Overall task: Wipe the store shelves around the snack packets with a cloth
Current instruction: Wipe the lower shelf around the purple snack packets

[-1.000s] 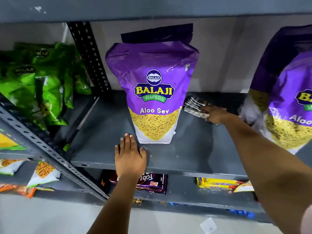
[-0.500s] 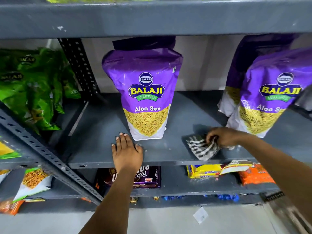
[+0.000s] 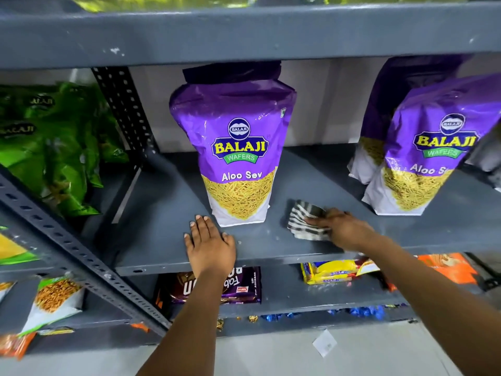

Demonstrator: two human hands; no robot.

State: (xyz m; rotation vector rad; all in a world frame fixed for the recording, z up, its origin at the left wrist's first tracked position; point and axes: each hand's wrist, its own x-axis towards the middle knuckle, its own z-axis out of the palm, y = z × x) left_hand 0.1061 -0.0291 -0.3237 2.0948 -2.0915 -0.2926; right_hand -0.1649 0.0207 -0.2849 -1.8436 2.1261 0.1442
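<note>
Mid-wipe: right hand [image 3: 343, 229] grips the cloth [image 3: 305, 222] on the shelf [image 3: 162, 213] beside the packet [image 3: 233, 147] — left hand [image 3: 208, 245] flat, empty. Next, probably skirting the packet's base.

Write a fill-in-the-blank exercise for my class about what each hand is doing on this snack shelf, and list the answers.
1. The right hand presses a striped ____ onto the grey shelf.
2. The left hand lies flat and holds ____.
3. The middle purple packet is labelled Aloo ____.
4. The cloth lies to the ____ of that packet.

Missing words: cloth; nothing; Sev; right
</note>
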